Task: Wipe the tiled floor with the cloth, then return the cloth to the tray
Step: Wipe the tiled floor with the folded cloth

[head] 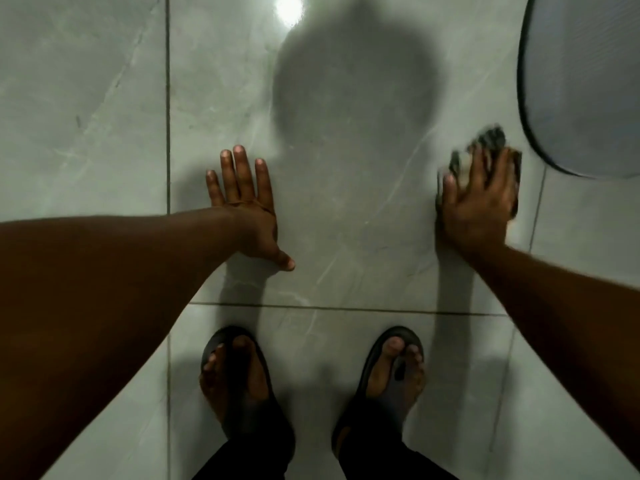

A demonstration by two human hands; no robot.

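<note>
My right hand presses flat on a dark patterned cloth on the grey tiled floor, at the right of the head view. The cloth sticks out beyond the fingertips and is blurred. My left hand lies palm down on the same tile, fingers spread, holding nothing. A round grey tray with a dark rim sits on the floor at the upper right, a short gap from the cloth.
My two feet in dark sandals stand on the tile below the hands. Dark grout lines cross the floor. My head's shadow and a bright light reflection lie on the tile ahead.
</note>
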